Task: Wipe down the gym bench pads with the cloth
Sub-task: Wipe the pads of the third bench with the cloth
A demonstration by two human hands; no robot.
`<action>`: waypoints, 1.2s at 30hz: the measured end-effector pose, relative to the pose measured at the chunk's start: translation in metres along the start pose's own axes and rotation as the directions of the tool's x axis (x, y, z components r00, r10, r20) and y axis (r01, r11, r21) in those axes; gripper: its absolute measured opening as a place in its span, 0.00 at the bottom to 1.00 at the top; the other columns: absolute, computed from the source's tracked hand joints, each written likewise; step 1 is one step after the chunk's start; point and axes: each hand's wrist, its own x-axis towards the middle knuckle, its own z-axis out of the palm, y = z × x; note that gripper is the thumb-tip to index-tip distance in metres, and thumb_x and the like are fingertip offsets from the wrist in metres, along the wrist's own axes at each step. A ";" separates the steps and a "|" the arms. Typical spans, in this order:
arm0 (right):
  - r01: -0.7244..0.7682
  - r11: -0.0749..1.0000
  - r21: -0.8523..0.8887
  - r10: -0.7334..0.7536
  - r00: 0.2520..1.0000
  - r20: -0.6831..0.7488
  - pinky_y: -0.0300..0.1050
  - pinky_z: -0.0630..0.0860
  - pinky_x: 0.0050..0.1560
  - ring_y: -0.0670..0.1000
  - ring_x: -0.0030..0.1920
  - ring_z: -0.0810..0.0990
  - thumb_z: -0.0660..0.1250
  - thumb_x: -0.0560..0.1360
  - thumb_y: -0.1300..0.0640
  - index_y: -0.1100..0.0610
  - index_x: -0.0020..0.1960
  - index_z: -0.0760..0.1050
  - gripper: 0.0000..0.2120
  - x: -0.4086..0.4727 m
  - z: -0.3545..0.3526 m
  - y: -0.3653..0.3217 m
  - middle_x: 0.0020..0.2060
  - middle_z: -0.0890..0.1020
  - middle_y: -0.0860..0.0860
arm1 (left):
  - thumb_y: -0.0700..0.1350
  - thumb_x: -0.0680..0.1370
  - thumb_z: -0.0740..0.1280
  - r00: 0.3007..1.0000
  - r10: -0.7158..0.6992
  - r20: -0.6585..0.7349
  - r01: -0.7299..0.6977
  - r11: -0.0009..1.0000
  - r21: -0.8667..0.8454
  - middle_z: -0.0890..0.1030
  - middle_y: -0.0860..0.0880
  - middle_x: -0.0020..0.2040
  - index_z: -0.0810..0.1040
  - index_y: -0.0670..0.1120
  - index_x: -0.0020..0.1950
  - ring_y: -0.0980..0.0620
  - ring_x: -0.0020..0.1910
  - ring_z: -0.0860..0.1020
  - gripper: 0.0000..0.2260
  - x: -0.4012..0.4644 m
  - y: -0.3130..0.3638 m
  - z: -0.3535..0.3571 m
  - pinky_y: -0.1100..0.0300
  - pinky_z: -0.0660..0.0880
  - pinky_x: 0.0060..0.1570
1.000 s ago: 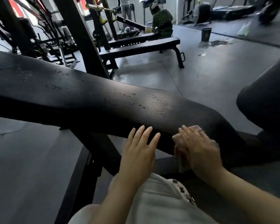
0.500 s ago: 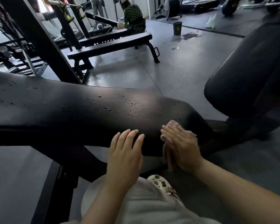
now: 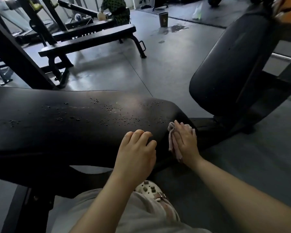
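Note:
A long black bench pad (image 3: pixel 60 125) runs across the view, its top speckled with water droplets. My right hand (image 3: pixel 186 142) lies flat with straight fingers on a pinkish cloth (image 3: pixel 171 137), pressing it against the pad's near side at its right end. My left hand (image 3: pixel 136 152) rests on the pad's near edge just left of the cloth, fingers slightly curled and holding nothing. A second black pad (image 3: pixel 228 64), tilted upright, stands to the right.
Another flat bench (image 3: pixel 91 39) stands behind on the grey floor, with a person (image 3: pixel 116 7) working beyond it. A dark cup (image 3: pixel 163 19) sits beside a wet patch on the floor. A black rack post (image 3: pixel 17 54) rises at left. My knee and shoe (image 3: pixel 151 190) are below.
My view has swung to the right, bringing the upright pad into sight. My right hand has slid the cloth along to the pad's right end, and my left fingers have curled a little.

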 end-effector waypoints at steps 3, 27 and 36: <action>-0.079 0.957 -0.280 0.130 0.978 0.166 0.52 0.43 0.73 0.52 0.76 0.51 0.49 0.82 0.49 0.54 0.75 0.59 0.23 0.036 -0.012 0.028 0.76 0.56 0.51 | 0.54 0.71 0.59 0.998 0.020 0.054 -0.020 1.000 0.002 0.82 0.50 0.48 0.83 0.49 0.43 0.46 0.50 0.79 0.15 0.000 -0.004 0.004 0.53 0.64 0.54; -0.417 0.906 -0.067 0.422 0.887 0.185 0.54 0.59 0.71 0.59 0.73 0.59 0.52 0.81 0.43 0.49 0.77 0.53 0.27 0.069 -0.019 0.052 0.76 0.56 0.55 | 0.54 0.70 0.60 1.000 0.003 0.027 0.000 0.993 -0.118 0.80 0.53 0.45 0.81 0.49 0.44 0.50 0.45 0.77 0.14 -0.001 -0.007 0.009 0.55 0.68 0.51; -0.394 0.915 -0.084 0.399 0.855 0.330 0.54 0.58 0.70 0.59 0.73 0.62 0.50 0.82 0.44 0.46 0.77 0.50 0.25 0.130 -0.014 0.055 0.74 0.60 0.58 | 0.54 0.70 0.60 0.999 -0.004 0.040 0.008 0.995 -0.102 0.80 0.52 0.45 0.82 0.49 0.46 0.50 0.45 0.77 0.14 -0.001 -0.008 0.010 0.55 0.67 0.51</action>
